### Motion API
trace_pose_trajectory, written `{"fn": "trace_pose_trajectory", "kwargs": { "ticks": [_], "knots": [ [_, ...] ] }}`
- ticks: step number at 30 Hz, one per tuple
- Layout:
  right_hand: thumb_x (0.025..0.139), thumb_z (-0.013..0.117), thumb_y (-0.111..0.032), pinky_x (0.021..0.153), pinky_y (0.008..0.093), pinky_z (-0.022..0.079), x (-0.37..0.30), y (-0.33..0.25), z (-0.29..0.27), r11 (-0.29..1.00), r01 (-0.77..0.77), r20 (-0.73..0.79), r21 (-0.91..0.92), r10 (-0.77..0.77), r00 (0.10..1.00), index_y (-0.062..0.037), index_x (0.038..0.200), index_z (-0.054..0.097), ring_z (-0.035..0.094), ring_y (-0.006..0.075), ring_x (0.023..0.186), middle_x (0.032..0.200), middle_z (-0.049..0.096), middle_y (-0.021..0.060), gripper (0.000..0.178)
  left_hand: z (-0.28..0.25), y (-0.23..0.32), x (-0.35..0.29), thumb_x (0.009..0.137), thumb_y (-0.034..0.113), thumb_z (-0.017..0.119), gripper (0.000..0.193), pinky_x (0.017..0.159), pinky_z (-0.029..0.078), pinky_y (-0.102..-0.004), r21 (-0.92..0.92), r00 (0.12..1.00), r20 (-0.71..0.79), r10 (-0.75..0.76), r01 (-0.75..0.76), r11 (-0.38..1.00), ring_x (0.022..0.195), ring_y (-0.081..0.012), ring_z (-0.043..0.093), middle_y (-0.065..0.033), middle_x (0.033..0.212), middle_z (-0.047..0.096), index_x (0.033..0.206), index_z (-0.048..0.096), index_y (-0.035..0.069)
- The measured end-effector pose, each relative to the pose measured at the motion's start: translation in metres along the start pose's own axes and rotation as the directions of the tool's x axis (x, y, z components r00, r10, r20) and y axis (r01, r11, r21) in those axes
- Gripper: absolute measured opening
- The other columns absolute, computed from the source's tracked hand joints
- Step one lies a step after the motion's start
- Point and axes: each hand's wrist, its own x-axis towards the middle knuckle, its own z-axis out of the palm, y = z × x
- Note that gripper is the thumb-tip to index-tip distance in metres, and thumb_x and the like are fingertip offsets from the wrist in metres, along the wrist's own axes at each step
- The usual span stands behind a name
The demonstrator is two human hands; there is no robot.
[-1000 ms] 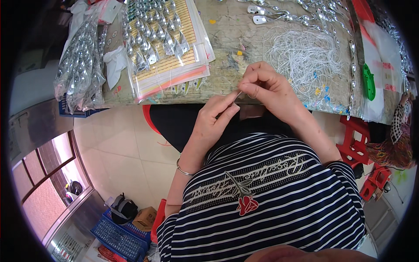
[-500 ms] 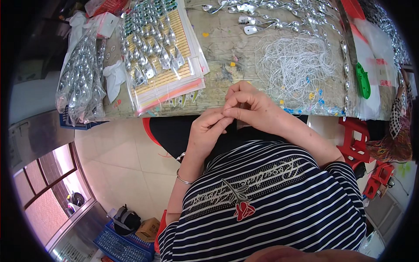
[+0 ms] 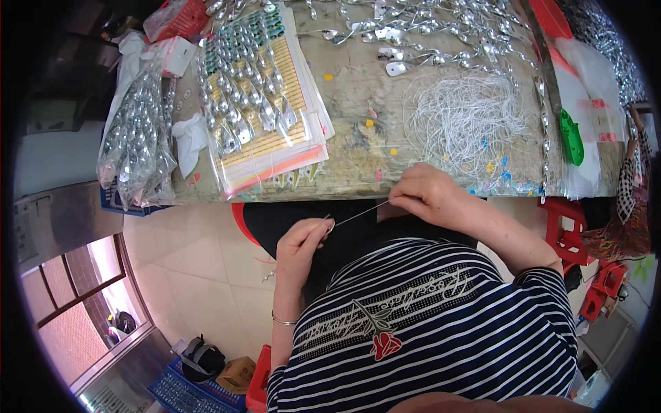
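A thin white string (image 3: pixel 361 212) runs taut between my two hands, just off the table's near edge. My right hand (image 3: pixel 430 196), fingers closed, pinches its upper end. Lower and to the left, my left hand (image 3: pixel 296 249) is closed on a small shiny silver piece at the string's other end. Behind that hand, a twisted silver strip (image 3: pixel 268 275) sticks out; whether it is the same piece is hidden by the fingers. A tangle of white string (image 3: pixel 468 117) lies on the table beyond my right hand.
Several twisted silver strips lie on patterned sheets (image 3: pixel 313 155) at left and across the table's back (image 3: pixel 358 103). A plastic bag of strips (image 3: pixel 138 151) hangs over the left edge. A green tool (image 3: pixel 571 138) lies at right. Red stools (image 3: pixel 564 234) and a blue crate (image 3: pixel 189 392) stand below.
My hands, together before, have drawn apart: the left down and leftward, the right to the right and slightly lower. The string now shows stretched between them.
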Motion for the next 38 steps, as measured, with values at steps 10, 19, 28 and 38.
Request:
{"fn": "trace_pose_trajectory", "kwargs": {
  "ticks": [10,19,28,38],
  "knots": [
    [0.085,0.064,-0.01,0.07,0.032,0.044,0.021,-0.03,-0.009,0.993,-0.086,-0.147,0.077,0.097,0.984,-0.0033,0.085,0.064,0.057,0.0236,0.075,0.075,0.059,0.0076,0.007,0.023,0.022,0.019,0.088,0.005,0.059,0.017,0.07,0.046,-0.0212,0.165,0.949,0.019,0.315,-0.314,0.935,0.082,-0.0098,0.06,-0.0081,0.097,0.067,0.1,0.069,-0.003],
    [0.085,0.066,-0.011,0.07,0.0283,0.044,0.032,-0.033,-0.001,0.968,-0.129,-0.099,0.215,0.153,0.983,-0.0032,0.087,0.064,0.054,0.0151,0.075,0.077,0.058,0.0037,0.008,0.043,0.033,0.028,0.092,0.008,0.057,0.017,0.067,0.047,-0.0207,-0.204,0.997,0.068,0.032,-0.018,0.979,0.074,-0.008,0.059,-0.0035,0.08,0.065,0.099,0.07,0.0],
    [0.088,0.064,-0.01,0.078,0.0233,0.042,0.03,-0.026,-0.01,0.809,-0.241,-0.127,0.537,0.36,0.924,-0.0025,0.089,0.064,0.054,0.0076,0.083,0.084,0.059,-0.0007,0.007,0.047,0.033,0.025,0.091,0.01,0.059,0.017,0.064,0.045,-0.0199,-0.228,0.993,0.117,0.013,0.014,0.974,0.069,-0.0061,0.055,-0.0014,0.076,0.063,0.099,0.07,0.0],
    [0.089,0.065,-0.017,0.08,0.0299,0.054,0.033,-0.022,-0.011,0.578,-0.202,-0.1,0.79,0.447,0.889,-0.0046,0.095,0.064,0.06,0.0093,0.089,0.092,0.063,0.0021,0.014,0.049,0.024,0.023,0.091,0.009,0.059,0.017,0.067,0.046,-0.0206,-0.196,0.979,0.204,0.015,0.026,0.98,0.07,-0.0079,0.056,-0.0023,0.076,0.064,0.101,0.07,0.0]
  ]
}}
